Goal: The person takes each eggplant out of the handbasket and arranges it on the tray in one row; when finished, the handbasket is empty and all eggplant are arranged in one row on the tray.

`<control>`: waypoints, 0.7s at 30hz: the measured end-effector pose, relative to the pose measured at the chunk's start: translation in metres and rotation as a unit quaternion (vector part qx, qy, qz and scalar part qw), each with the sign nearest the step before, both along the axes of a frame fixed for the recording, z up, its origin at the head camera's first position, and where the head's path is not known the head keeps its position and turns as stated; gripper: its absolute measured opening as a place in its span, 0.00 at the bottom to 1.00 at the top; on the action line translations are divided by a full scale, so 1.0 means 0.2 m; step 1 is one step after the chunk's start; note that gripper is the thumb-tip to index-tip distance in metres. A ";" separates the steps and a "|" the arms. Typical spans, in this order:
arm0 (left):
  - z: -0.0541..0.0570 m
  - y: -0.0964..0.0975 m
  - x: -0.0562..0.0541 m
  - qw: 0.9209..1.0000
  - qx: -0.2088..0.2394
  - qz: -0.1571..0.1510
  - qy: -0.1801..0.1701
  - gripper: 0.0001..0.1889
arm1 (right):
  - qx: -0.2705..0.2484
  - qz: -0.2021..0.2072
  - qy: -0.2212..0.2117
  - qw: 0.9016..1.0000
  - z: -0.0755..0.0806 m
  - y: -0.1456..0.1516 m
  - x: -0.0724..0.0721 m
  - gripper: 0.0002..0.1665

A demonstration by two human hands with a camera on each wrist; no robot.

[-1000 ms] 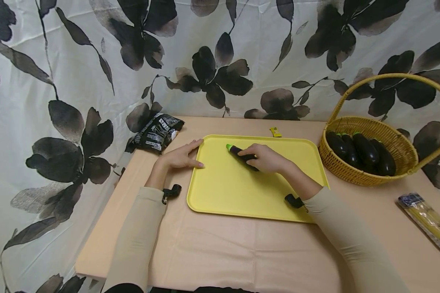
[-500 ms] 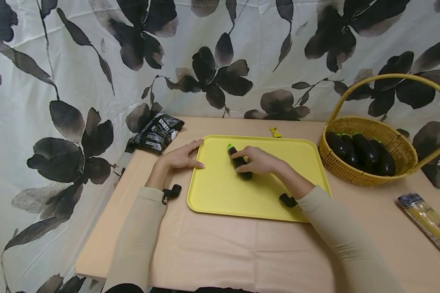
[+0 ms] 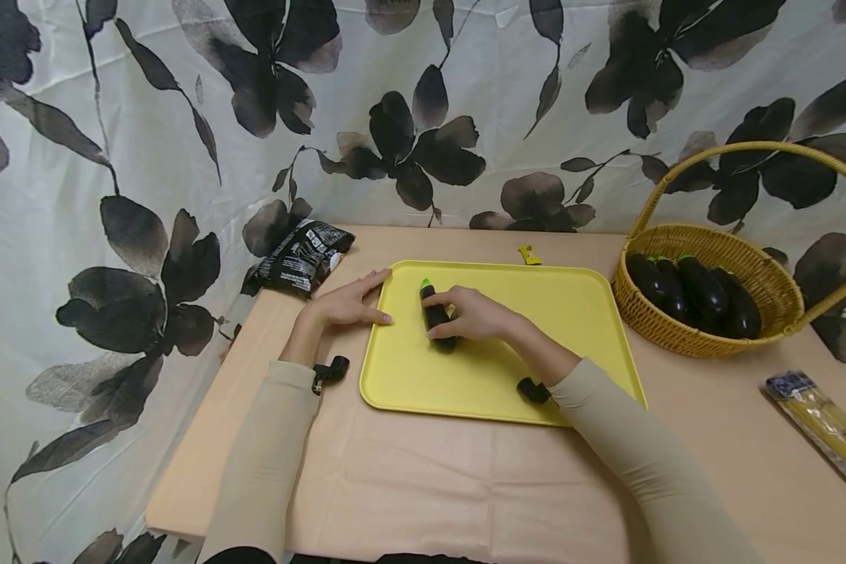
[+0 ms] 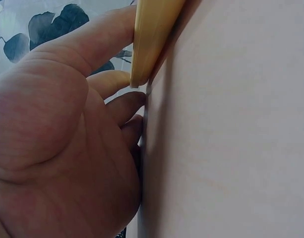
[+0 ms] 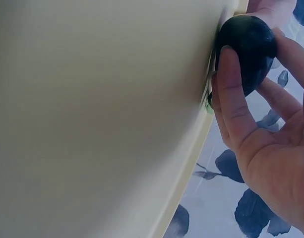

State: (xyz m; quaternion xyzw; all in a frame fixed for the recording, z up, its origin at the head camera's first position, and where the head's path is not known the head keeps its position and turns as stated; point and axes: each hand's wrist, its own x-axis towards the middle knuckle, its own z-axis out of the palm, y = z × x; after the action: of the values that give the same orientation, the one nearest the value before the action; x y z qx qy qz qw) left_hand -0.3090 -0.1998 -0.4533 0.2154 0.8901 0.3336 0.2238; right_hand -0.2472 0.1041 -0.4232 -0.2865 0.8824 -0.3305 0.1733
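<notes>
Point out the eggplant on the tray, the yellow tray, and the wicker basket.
Eggplant [image 3: 435, 316]: head view, on its dark body between thumb and finger.
Yellow tray [image 3: 426, 382]: head view, on its bare surface.
Wicker basket [image 3: 773, 290]: head view, on its inner wall.

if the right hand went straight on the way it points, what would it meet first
Holding the eggplant, the right hand would probably meet the yellow tray's left rim first, close to the left hand, though the head view leaves depth unclear.
</notes>
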 end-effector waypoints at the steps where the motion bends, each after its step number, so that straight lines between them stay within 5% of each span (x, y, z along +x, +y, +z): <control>1: 0.00 0.00 0.00 1.000 0.000 -0.001 0.000 0.60 | -0.001 -0.002 -0.004 1.000 0.00 -0.01 0.00 0.40; 21: -0.01 0.00 -0.01 1.000 0.002 0.001 -0.002 0.60 | -0.002 -0.019 0.014 1.000 -0.01 -0.11 0.00 0.49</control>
State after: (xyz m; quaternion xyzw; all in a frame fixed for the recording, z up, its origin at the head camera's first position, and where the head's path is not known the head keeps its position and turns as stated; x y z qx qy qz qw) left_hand -0.3103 -0.1998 -0.4545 0.2144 0.8892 0.3360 0.2248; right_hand -0.2474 0.0819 -0.4259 -0.2742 0.8894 -0.3318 0.1539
